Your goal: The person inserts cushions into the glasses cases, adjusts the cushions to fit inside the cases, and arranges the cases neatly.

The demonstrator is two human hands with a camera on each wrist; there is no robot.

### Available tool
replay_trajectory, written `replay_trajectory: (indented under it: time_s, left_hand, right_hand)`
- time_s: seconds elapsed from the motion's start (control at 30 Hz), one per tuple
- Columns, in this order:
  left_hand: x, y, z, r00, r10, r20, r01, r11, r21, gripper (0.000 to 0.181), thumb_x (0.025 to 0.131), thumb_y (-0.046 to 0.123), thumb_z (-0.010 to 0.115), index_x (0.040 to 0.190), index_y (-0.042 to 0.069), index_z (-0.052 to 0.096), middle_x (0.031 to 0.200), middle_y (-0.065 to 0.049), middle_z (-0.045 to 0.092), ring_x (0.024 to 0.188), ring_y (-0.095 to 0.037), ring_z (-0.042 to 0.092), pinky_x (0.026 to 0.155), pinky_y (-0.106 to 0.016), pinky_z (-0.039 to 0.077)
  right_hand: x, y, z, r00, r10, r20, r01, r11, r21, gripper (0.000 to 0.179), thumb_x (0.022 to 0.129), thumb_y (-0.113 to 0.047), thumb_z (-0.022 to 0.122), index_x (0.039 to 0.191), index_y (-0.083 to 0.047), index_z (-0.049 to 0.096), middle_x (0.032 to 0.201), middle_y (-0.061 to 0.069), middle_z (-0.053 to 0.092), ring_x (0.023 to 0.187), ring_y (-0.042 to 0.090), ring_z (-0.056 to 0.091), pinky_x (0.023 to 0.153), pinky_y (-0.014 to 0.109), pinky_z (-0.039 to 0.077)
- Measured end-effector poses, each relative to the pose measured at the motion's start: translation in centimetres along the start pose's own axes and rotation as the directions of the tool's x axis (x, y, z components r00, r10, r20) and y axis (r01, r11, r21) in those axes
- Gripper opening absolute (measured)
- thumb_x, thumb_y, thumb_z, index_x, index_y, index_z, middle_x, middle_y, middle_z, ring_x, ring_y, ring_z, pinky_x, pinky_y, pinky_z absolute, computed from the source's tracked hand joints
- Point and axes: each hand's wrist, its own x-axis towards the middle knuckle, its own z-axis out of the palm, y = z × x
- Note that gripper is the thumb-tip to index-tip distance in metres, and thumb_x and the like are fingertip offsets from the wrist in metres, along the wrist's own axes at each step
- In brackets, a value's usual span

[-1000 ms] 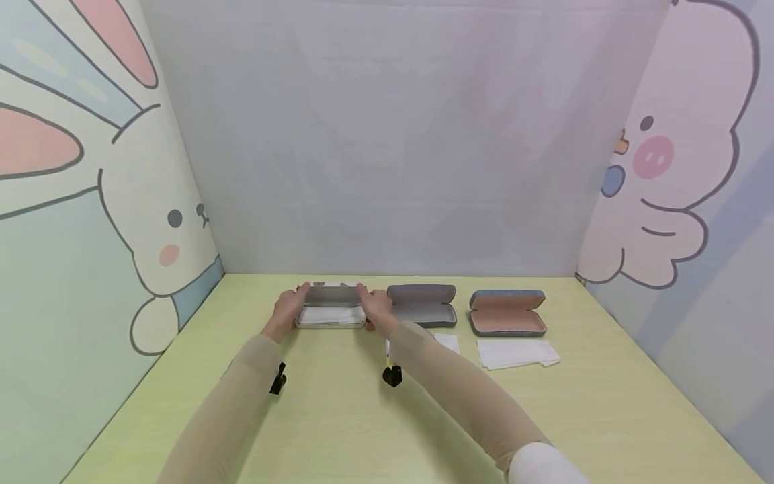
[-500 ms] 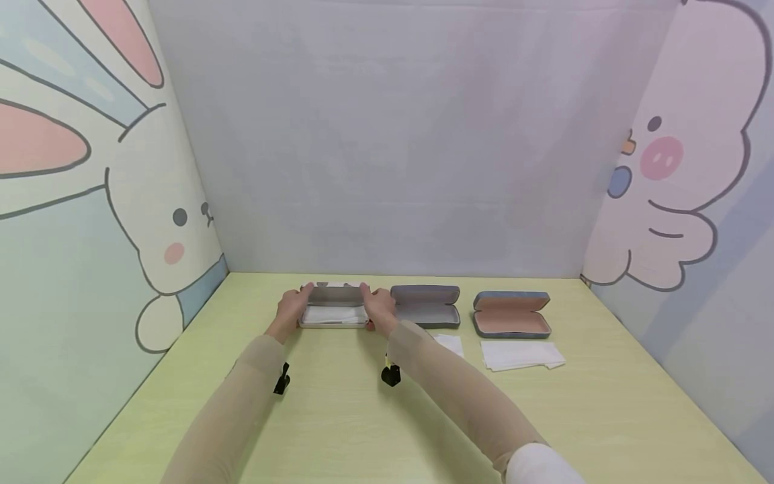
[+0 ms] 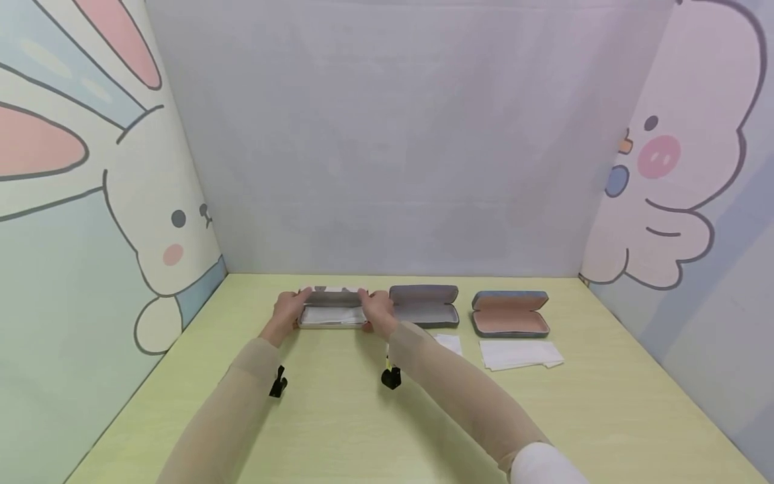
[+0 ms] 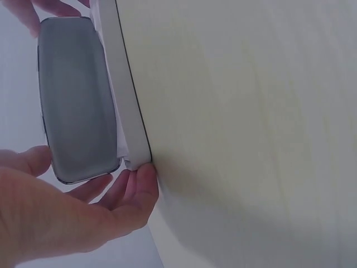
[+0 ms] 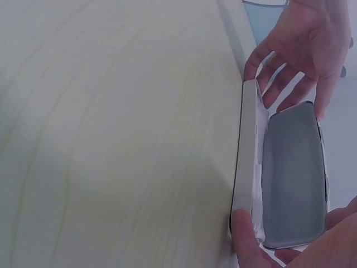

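Observation:
A white glasses case (image 3: 332,325) with a grey lining stands half open at the back left of the table, a folded white cloth (image 3: 331,314) lying inside its base. My left hand (image 3: 287,313) grips the case's left end, thumb at the top of the lid (image 4: 78,100) and fingertips down at the base. At the right end, my right hand (image 3: 377,310) holds it the same way, thumb on the lid edge and a finger against the base. The right wrist view shows the lid raised at an angle between both hands.
To the right stand two more open glasses cases, one grey-lined (image 3: 426,313) and one pink-lined (image 3: 510,323). White folded cloths lie before them, one (image 3: 521,353) in full view, the other (image 3: 449,343) partly behind my right sleeve. A pale curtain (image 3: 387,148) rises behind the table.
The white case's lid has tipped slightly forward and down, with both thumbs following it. Both hands keep their hold at its ends; the other cases and cloths stay put.

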Motion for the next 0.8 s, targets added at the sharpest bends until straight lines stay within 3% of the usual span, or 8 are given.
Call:
replay_trajectory:
  time_s: [0.13,0.27,0.43,0.57,0.7,0.8]
  left_hand:
    - [-0.3,0.0,-0.2,1.0,0.0,0.016,0.001,1.0,-0.031,0.07,0.102,0.039,0.041,0.15,-0.007,0.02,0.148,-0.024,0.037,0.118,-0.029,0.051,0.097,-0.041,0.049]
    - [-0.6,0.1,-0.2,1.0,0.006,0.024,-0.005,0.999,-0.048,0.067,0.103,0.036,0.041,0.15,-0.007,0.02,0.15,-0.025,0.034,0.128,-0.034,0.046,0.102,-0.045,0.047]
    - [-0.8,-0.1,-0.2,1.0,0.004,0.026,-0.002,0.996,-0.084,0.063,0.103,0.029,0.043,0.148,-0.009,0.021,0.149,-0.027,0.034,0.131,-0.037,0.043,0.104,-0.047,0.045]
    - [-1.0,-0.2,-0.3,1.0,0.002,0.015,-0.001,0.994,-0.108,0.059,0.102,0.023,0.045,0.147,-0.01,0.024,0.145,-0.028,0.038,0.124,-0.035,0.047,0.103,-0.047,0.046]
    - [-1.0,-0.2,-0.5,1.0,0.007,0.004,-0.007,0.995,-0.095,0.054,0.101,0.018,0.047,0.143,-0.013,0.031,0.138,-0.028,0.043,0.117,-0.033,0.051,0.101,-0.047,0.047]
    - [-1.0,-0.3,-0.7,1.0,0.004,0.01,-0.003,0.997,-0.082,0.053,0.1,0.015,0.049,0.141,-0.014,0.033,0.138,-0.03,0.043,0.122,-0.037,0.05,0.103,-0.048,0.046]
  right_hand:
    - [-0.6,0.0,-0.1,1.0,-0.027,-0.01,0.027,0.999,-0.031,0.042,0.098,-0.039,0.053,0.111,0.0,0.062,0.096,0.011,0.062,0.058,0.021,0.065,0.065,0.03,0.056]
    - [-0.9,0.0,0.1,0.998,-0.056,-0.023,0.055,0.997,-0.055,0.044,0.098,-0.037,0.052,0.115,0.002,0.062,0.088,0.01,0.06,0.055,0.019,0.064,0.06,0.028,0.056]
    - [-1.0,0.2,0.3,0.999,-0.038,-0.033,0.037,0.999,-0.028,0.04,0.098,-0.031,0.054,0.118,0.002,0.062,0.099,0.013,0.063,0.059,0.02,0.065,0.061,0.028,0.057]
    - [-1.3,0.4,0.4,0.999,-0.039,-0.021,0.04,0.999,0.016,0.036,0.097,-0.026,0.054,0.118,0.003,0.062,0.108,0.015,0.062,0.065,0.021,0.062,0.062,0.03,0.058]
    - [-1.6,0.7,0.3,0.998,-0.062,0.006,0.061,0.997,0.05,0.038,0.098,-0.024,0.055,0.125,0.003,0.059,0.122,0.018,0.06,0.077,0.024,0.064,0.066,0.033,0.059]
    - [-1.8,0.9,0.2,0.997,-0.077,0.018,0.076,0.995,0.058,0.036,0.097,-0.022,0.056,0.123,0.004,0.06,0.124,0.02,0.059,0.081,0.025,0.065,0.068,0.034,0.059]
